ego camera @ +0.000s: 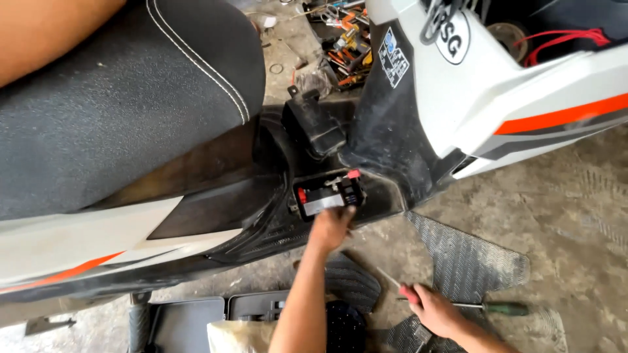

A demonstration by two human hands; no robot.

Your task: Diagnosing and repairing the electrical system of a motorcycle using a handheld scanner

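Note:
A small black battery (325, 197) with red terminal caps sits in an opened well in the scooter's black floorboard (261, 229). My left hand (331, 227) reaches up to it, fingers curled on the battery's near edge. Lower right, my right hand (434, 311) is closed around a red-handled screwdriver (400, 287), its shaft pointing up-left just above the ground. A green-handled screwdriver (504, 308) lies right of that hand on a grey ribbed floor mat (468, 255).
The black seat (124, 98) fills the upper left, with a person's bare limb (46, 33) across it. A black cover (314, 124) stands behind the well. White and orange body panels (523, 98) lie right. Loose tools (343, 42) at top; black tool case (190, 320) below.

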